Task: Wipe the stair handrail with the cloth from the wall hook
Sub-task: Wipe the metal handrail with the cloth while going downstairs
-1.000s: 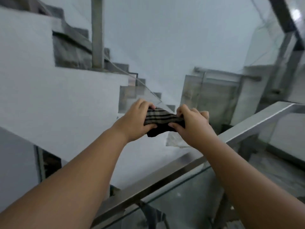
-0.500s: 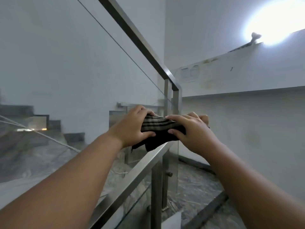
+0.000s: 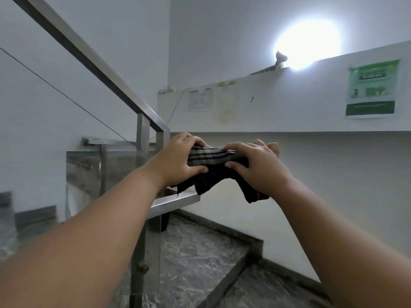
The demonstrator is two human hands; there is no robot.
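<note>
A dark checked cloth (image 3: 213, 167) is stretched between my two hands in the middle of the view, its loose corners hanging down. My left hand (image 3: 178, 162) grips its left end and my right hand (image 3: 255, 167) grips its right end. The cloth hangs just above the end of the flat steel handrail (image 3: 178, 201), whose end plate shows below my left hand. A second sloping stretch of handrail (image 3: 89, 61) rises to the upper left above a glass panel.
A steel post (image 3: 142, 134) and corner joint stand behind my left hand. White walls enclose the landing, with a green poster (image 3: 373, 87) and a bright lamp (image 3: 307, 45) at upper right. The marble floor (image 3: 200, 258) has a dark border below.
The view has swung right from the stairwell to the landing wall. My hands, still holding the cloth, have moved along the handrail to its end, and the cloth hangs looser.
</note>
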